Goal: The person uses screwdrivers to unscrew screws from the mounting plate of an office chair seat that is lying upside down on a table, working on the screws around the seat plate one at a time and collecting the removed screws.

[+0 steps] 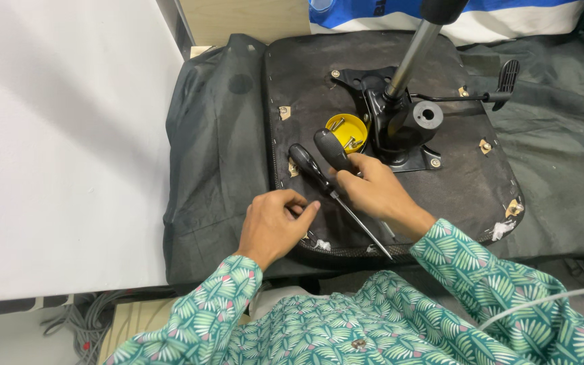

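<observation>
An upturned black chair seat (pixel 305 88) lies on a dark cloth, its metal tilt mechanism (pixel 400 128) and chrome gas column (pixel 414 54) pointing up. My right hand (pixel 373 192) grips a black-handled screwdriver (pixel 332 149) near the seat's front. A second black-handled screwdriver (pixel 319 176) with a long shaft lies on the seat just left of that hand. My left hand (pixel 275 223) rests on the seat's front edge with its fingers curled together, pinching something too small to make out. A small yellow cup (pixel 346 130) holding screws sits beside the mechanism.
A white tabletop (pixel 62 149) runs along the left. The dark cloth (pixel 562 149) spreads to the right under the seat. A black lever with a paddle handle (pixel 505 78) sticks out right of the mechanism. Grey cables (pixel 82 321) lie on the floor below.
</observation>
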